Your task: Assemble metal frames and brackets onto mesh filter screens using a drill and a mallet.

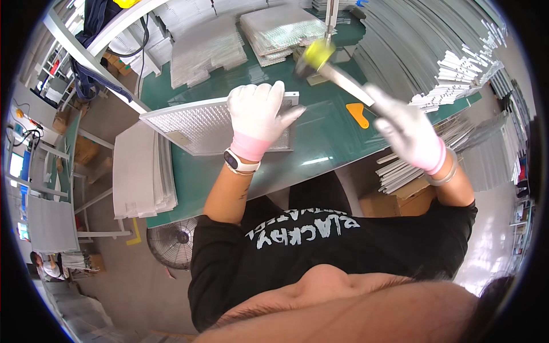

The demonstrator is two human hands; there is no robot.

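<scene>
My left hand point(255, 114), in a white glove with a pink cuff, closes over the upper edge of a thin framed panel point(200, 126). The panel stands tilted on the green tabletop, its dimpled silvery face toward me. In my right hand point(409, 134), gloved alike, is the pale handle of a mallet point(346, 82), gripped near its end. Motion blurs the mallet and this hand. The mallet's yellow-green head is raised over the table, beyond the panel's right end. A small orange scraper point(358, 115) lies on the table between the panel and my right hand.
Stacks of pale sheets stand on the green table point(320, 148) at the back point(286, 28) and left point(143, 171). Long strips point(412, 51) pile up on the right. A white metal post point(331, 17) rises behind the mallet. Below are a floor fan point(171, 244) and a cardboard box point(400, 200).
</scene>
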